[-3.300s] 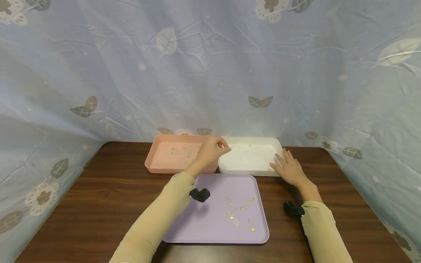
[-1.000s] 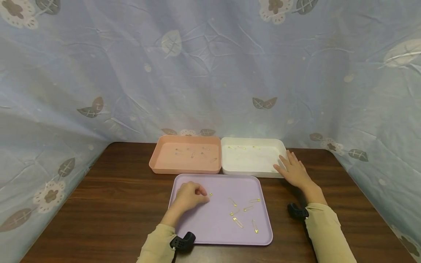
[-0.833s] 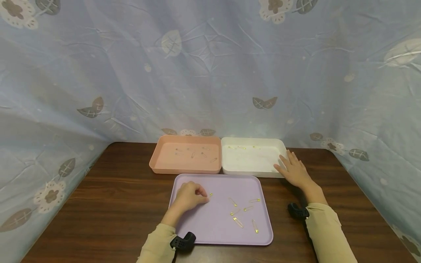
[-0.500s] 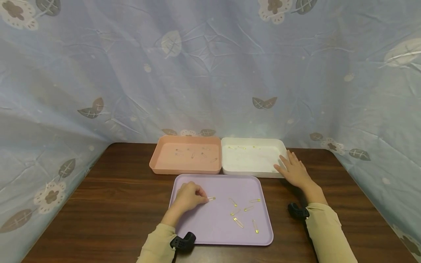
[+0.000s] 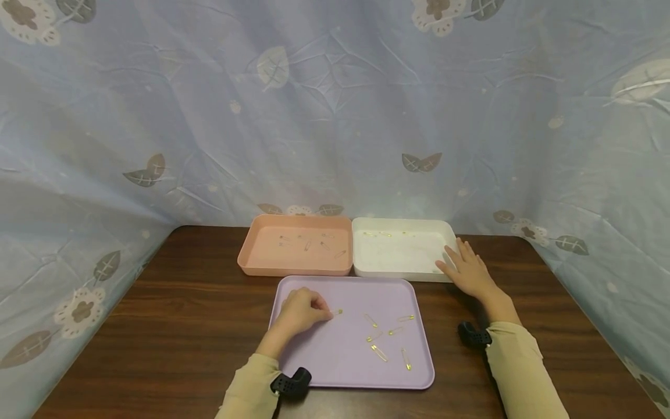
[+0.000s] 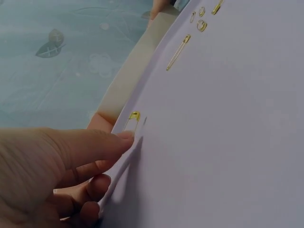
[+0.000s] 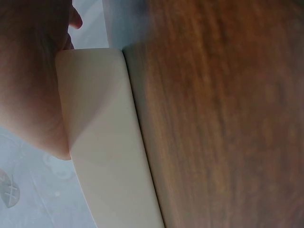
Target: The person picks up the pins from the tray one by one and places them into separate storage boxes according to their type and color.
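Note:
My left hand (image 5: pixel 302 312) pinches a gold safety pin (image 6: pixel 135 116) between thumb and fingers, its clasp end sticking out past the fingertips. Hand and pin are over the left half of the lilac tray (image 5: pixel 345 372). Several more gold safety pins (image 5: pixel 379 353) lie scattered on the tray's right half. My right hand (image 5: pixel 469 273) rests with fingers spread on the right rim of the white tray (image 5: pixel 403 259); the right wrist view shows it against that tray's outer wall (image 7: pixel 102 128).
Beside the white tray, which has several gold pins (image 5: pixel 384 235) near its back, stands a pink tray (image 5: pixel 262 256) with several silver safety pins (image 5: pixel 307 245). Both stand behind the lilac tray on a dark wooden table (image 5: pixel 157 326). A patterned blue cloth (image 5: pixel 335 116) hangs behind.
My left hand has come back from above the two rear trays to the lilac tray, where it has taken hold of a gold safety pin. The right hand stays on the white rim.

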The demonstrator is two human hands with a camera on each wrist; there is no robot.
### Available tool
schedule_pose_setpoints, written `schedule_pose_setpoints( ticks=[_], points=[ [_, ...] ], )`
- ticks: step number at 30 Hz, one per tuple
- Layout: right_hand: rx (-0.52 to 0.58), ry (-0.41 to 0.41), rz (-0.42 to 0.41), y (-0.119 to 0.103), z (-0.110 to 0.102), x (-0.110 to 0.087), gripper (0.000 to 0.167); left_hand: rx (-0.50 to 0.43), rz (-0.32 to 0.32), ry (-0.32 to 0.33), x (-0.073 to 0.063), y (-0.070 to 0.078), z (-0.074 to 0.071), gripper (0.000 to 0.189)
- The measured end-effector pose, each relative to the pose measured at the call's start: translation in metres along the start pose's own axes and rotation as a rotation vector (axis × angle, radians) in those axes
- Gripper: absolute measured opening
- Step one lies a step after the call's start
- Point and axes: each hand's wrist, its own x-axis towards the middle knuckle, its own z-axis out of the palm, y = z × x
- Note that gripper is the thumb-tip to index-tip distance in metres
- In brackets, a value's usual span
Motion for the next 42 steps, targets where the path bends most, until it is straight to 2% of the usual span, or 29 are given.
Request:
schedule_pose_setpoints(
  ticks=[3,13,18,24,30,38,42],
  points=[
    [0.004,0.004,-0.001,0.0,0.0,0.001,0.076,-0.028,-0.017,-0.014,0.002,0.0,0.0,0.013],
    [0.019,0.015,-0.003,-0.002,-0.003,-0.001,0.074,-0.12,-0.002,-0.051,0.005,0.007,-0.009,0.012],
    [0.01,0.018,-0.004,-0.001,-0.002,-0.001,0.074,-0.136,-0.044,-0.045,0.007,0.012,-0.015,0.012],
    [0.025,0.019,-0.009,0.002,0.001,-0.001,0.076,-0.129,-0.057,-0.029,0.012,0.016,-0.019,0.011],
    [0.05,0.063,-0.029,0.004,0.003,-0.001,0.078,-0.106,-0.021,-0.003,0.02,0.021,-0.019,0.01],
    [0.01,0.017,0.003,0.002,0.0,0.0,0.073,-0.11,0.058,0.033,0.034,0.033,-0.017,0.011],
    [0.009,0.02,0.0,0.001,-0.001,0.0,0.073,-0.125,0.073,0.038,0.042,0.04,-0.018,0.011]
  ],
)
